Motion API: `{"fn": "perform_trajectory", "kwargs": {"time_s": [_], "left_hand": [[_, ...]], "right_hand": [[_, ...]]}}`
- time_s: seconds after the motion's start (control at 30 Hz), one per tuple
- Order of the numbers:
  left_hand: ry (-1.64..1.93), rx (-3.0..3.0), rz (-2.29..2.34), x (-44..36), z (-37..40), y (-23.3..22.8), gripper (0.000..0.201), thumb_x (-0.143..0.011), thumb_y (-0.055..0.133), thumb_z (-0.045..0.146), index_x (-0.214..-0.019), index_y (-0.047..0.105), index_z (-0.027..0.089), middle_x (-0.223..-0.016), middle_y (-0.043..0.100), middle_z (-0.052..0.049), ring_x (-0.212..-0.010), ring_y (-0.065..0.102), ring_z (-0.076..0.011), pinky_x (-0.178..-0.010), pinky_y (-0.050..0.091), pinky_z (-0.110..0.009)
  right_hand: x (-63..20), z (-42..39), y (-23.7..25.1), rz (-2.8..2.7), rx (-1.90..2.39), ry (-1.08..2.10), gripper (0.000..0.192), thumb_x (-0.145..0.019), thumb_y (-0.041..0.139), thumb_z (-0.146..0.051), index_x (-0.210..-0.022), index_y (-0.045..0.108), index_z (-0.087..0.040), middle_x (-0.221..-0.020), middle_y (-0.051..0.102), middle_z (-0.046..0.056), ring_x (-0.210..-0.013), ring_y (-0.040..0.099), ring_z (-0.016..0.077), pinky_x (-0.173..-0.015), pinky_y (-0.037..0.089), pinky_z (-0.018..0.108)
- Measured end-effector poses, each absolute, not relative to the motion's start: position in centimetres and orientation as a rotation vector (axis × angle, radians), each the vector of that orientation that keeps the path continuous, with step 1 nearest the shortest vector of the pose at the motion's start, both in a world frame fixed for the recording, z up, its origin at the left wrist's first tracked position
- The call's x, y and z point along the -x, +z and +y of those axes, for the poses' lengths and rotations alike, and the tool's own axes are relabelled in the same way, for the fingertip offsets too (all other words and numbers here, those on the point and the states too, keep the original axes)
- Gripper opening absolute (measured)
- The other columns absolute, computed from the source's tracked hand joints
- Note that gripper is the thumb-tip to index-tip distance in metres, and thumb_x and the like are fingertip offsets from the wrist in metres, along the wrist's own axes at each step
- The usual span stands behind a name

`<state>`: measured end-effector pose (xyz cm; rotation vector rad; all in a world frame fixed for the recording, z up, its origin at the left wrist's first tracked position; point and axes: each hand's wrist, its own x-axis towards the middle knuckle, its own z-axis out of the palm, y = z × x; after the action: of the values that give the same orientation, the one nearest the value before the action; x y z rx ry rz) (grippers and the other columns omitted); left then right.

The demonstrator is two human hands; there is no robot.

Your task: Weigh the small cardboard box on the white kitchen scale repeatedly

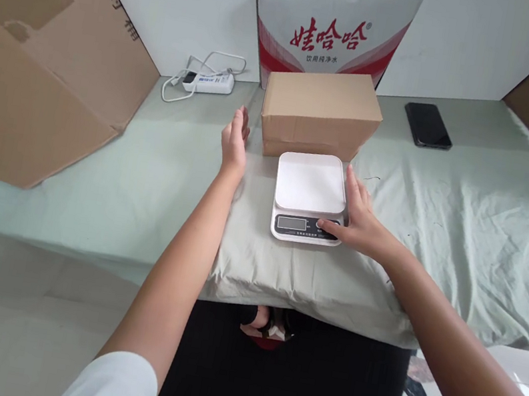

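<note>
Scale panel [301, 226] part-hidden beneath right thumb [334, 229], fingers [352, 187] spread; left fingers [239, 121] foreshortened, grip unclear.

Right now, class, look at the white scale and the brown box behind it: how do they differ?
The white scale is low and flat, while the brown box stands taller. The scale has a dark front panel with a display; the box's visible faces are plain cardboard. The right hand touches the scale, thumb on its panel, whereas neither hand appears to touch the box. Both rest on the green cloth.
</note>
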<state>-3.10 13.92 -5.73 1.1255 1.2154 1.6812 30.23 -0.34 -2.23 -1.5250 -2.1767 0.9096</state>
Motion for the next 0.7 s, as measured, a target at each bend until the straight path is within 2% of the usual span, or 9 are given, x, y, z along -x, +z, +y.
{"fn": "perform_trajectory", "kwargs": {"time_s": [0.13, 0.23, 0.3, 0.4, 0.47, 0.57, 0.7], "left_hand": [[1.646, -1.17, 1.203, 2.7, 13.9, -5.8, 0.096, -0.098, 0.05, 0.095, -0.162, 0.067, 0.025, -0.185, 0.055, -0.011, -0.18, 0.041, -0.0312, -0.146, 0.036, -0.043], [1.618, -1.189, 1.18, 2.1, 13.6, -5.7, 0.096, -0.096, 0.053, 0.096, -0.159, 0.07, 0.027, -0.183, 0.057, -0.011, -0.178, 0.044, -0.0335, -0.146, 0.039, -0.046], [1.598, -1.195, 1.157, 1.6, 13.2, -5.5, 0.09, -0.098, 0.052, 0.095, -0.155, 0.074, 0.029, -0.178, 0.063, -0.01, -0.175, 0.05, -0.034, -0.144, 0.041, -0.049], [1.606, -1.194, 1.1, 0.7, 12.5, -4.9, 0.082, -0.099, 0.056, 0.091, -0.145, 0.081, 0.028, -0.165, 0.075, -0.01, -0.172, 0.054, -0.0356, -0.143, 0.045, -0.05], [1.618, -1.181, 1.067, 0.2, 12.1, -4.6, 0.08, -0.098, 0.061, 0.091, -0.137, 0.084, 0.025, -0.156, 0.081, -0.011, -0.171, 0.055, -0.0366, -0.141, 0.048, -0.048], [1.615, -1.156, 1.056, -0.1, 11.9, -4.4, 0.083, -0.095, 0.062, 0.093, -0.131, 0.085, 0.022, -0.145, 0.086, -0.013, -0.167, 0.06, -0.038, -0.138, 0.052, -0.047], [1.619, -1.199, 1.055, -0.1, 11.9, -4.6, 0.088, -0.088, 0.063, 0.1, -0.125, 0.086, 0.023, -0.138, 0.089, -0.011, -0.161, 0.066, -0.0389, -0.135, 0.055, -0.046]], "right_hand": [[-30.5, -0.4, -1.4, -2.081, 1.56, 0.97, 0.144, -0.086, 0.081, -0.064, -0.185, -0.018, -0.032, -0.201, -0.001, 0.014, -0.187, -0.001, 0.0503, -0.149, 0.012, 0.081], [-31.5, 2.0, -1.3, -1.851, 1.522, 0.993, 0.135, -0.091, 0.071, -0.079, -0.184, -0.019, -0.042, -0.202, -0.002, 0.006, -0.188, 0.004, 0.0486, -0.147, 0.021, 0.081], [-32.2, 5.1, -1.7, -1.705, 1.443, 0.942, 0.128, -0.092, 0.064, -0.086, -0.183, -0.016, -0.049, -0.202, 0.003, 0.001, -0.188, 0.006, 0.0462, -0.147, 0.024, 0.081], [-31.8, 10.2, -2.8, -1.545, 1.329, 0.908, 0.123, -0.09, 0.057, -0.094, -0.184, -0.01, -0.052, -0.199, 0.024, 0.0, -0.188, 0.011, 0.0416, -0.148, 0.024, 0.078], [-30.7, 12.4, -3.4, -1.432, 1.294, 0.942, 0.127, -0.087, 0.055, -0.097, -0.186, -0.004, -0.044, -0.195, 0.034, 0.005, -0.187, 0.022, 0.0385, -0.151, 0.026, 0.07], [-28.9, 13.2, -3.9, -1.422, 1.196, 0.897, 0.13, -0.082, 0.049, -0.103, -0.185, 0.01, -0.034, -0.191, 0.041, 0.009, -0.182, 0.034, 0.0363, -0.151, 0.033, 0.06], [-28.0, 11.8, -3.5, -1.548, 1.16, 0.754, 0.124, -0.077, 0.05, -0.109, -0.176, 0.036, -0.037, -0.189, 0.046, 0.004, -0.181, 0.035, 0.039, -0.154, 0.028, 0.058]]}}
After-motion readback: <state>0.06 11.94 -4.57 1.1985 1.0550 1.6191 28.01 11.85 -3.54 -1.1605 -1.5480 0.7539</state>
